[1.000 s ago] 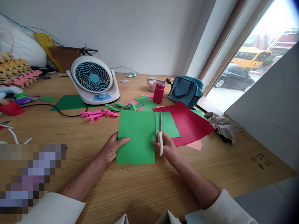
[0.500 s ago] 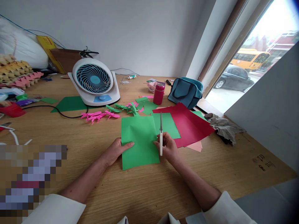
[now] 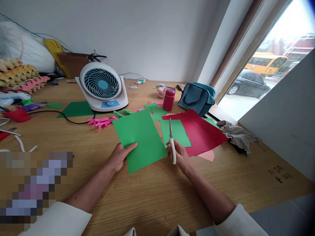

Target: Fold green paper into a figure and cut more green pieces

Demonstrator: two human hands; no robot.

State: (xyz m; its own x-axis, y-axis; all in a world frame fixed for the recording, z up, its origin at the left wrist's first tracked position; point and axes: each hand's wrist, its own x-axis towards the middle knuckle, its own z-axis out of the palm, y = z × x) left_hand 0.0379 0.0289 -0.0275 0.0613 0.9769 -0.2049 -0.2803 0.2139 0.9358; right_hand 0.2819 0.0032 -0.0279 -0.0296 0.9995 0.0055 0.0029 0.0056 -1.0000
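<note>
Head view: the left hand (image 3: 120, 155) pinches the left edge of a green sheet (image 3: 141, 141), thumb on top, above the worktop (image 3: 137, 203) near its front edge; the right hand (image 3: 179, 154) grips white-handled scissors (image 3: 172, 144), blades together, at the sheet's lower right corner.

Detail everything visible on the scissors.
The scissors have a white handle, apparently plastic, and slim grey metallic-looking blades. The right hand holds them by the handle, seen nearly edge-on. The blades look closed, tips pointing away from the person. In view they overlap a green sheet lying on the table; contact with it can't be told.
</note>
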